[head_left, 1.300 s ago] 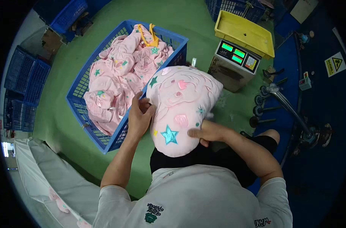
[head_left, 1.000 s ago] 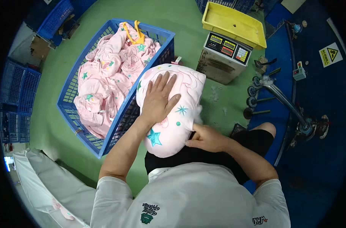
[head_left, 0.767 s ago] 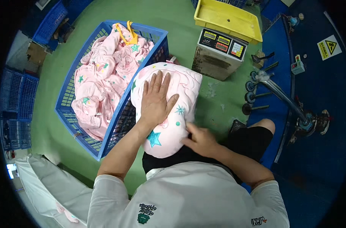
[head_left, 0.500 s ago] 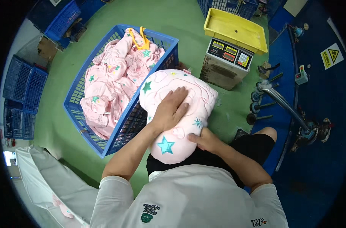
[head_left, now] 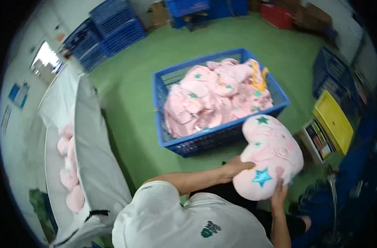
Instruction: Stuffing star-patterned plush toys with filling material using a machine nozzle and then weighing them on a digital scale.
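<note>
A stuffed pink cushion with shiny green and blue stars is held just in front of me, plump and rounded. My left hand is closed on its left edge, fingers partly hidden behind it. At the lower edge my right hand grips the cushion too, thumb on the front. Right behind the cushion stands a blue plastic basket, heaped with soft pink star-patterned covers. A yellow strap-like piece lies on the heap's right side.
To the left is a long white fabric bin with several pink stuffed pieces inside. At right stand a scale and a yellow tray. Blue crates are stacked at the back left; a red crate sits far back.
My view has swung to the left, bringing the white bin into sight. My left hand has gone from lying flat on the cushion to gripping its left edge; the right hand still holds it.
</note>
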A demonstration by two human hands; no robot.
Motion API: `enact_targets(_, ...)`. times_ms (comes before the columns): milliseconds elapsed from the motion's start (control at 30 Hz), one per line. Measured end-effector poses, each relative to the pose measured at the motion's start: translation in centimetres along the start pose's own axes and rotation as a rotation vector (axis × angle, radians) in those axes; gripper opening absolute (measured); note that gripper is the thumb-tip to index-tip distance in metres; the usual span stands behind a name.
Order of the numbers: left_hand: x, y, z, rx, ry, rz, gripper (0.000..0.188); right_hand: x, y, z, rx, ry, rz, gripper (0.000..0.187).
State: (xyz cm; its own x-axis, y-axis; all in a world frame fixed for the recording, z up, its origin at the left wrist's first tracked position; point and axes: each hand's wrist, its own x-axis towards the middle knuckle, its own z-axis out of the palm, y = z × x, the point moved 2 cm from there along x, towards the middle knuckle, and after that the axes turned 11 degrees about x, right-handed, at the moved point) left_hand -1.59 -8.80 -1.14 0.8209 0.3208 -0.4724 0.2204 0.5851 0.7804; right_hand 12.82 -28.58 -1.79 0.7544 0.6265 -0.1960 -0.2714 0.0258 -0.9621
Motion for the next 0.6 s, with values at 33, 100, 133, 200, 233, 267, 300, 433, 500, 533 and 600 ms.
enact_targets(33, 0.0, 0.8, 0.0, -0.032, 0.046, 0.049, 0.057, 0.5, -1.3, 0.7, -0.046, -0.003, 0.080, 0.043)
enact_targets(100, -1.7, 3.2, -0.9, -0.065, 0.168, 0.207, 0.054, 0.7, -4.2, 2.2, -0.165, -0.101, 0.108, 0.054)
enact_targets(133, -2.2, 4.6, -1.8, -0.074, 0.228, 0.278, 0.054, 1.4, -5.5, 3.3, -0.166, -0.240, -0.113, 0.051)
enact_targets(200, -4.2, 8.7, -5.1, -0.066, 0.458, 0.388, 0.052, 2.6, -6.9, 5.0, -0.160, -0.371, -0.306, 0.049)
enact_targets(233, -6.3, 11.0, -7.7, -0.051, 0.575, 0.526, 0.053, 3.2, -7.1, 5.5, -0.150, -0.352, -0.315, 0.047)
enact_targets(267, -8.6, 13.5, -11.0, 0.006, 0.804, 0.505, 0.050, 3.9, -7.2, 5.6, -0.136, -0.330, -0.323, 0.046)
enact_targets(300, -11.2, 16.0, -14.2, -0.002, 0.830, 0.499, 0.050, 4.5, -7.1, 5.5, -0.122, -0.302, -0.331, 0.044)
enact_targets(433, -25.1, 23.1, -26.2, -0.177, 1.539, 1.417, 0.032, 5.4, -4.7, 2.6, -0.244, -0.228, -0.178, 0.037)
enact_targets(500, -28.7, 23.8, -29.5, -0.228, 1.641, 1.596, 0.039, 5.1, -2.2, 0.4, -0.337, -0.139, 0.118, 0.036)
enact_targets(533, -28.4, 23.9, -30.3, -0.172, 1.566, 1.642, 0.041, 5.0, -1.1, -0.3, -0.315, -0.134, 0.142, 0.033)
enact_targets(600, -25.9, 23.5, -31.1, -0.187, 1.504, 1.601, 0.043, 4.8, 1.1, -1.6, -0.309, -0.082, 0.209, 0.031)
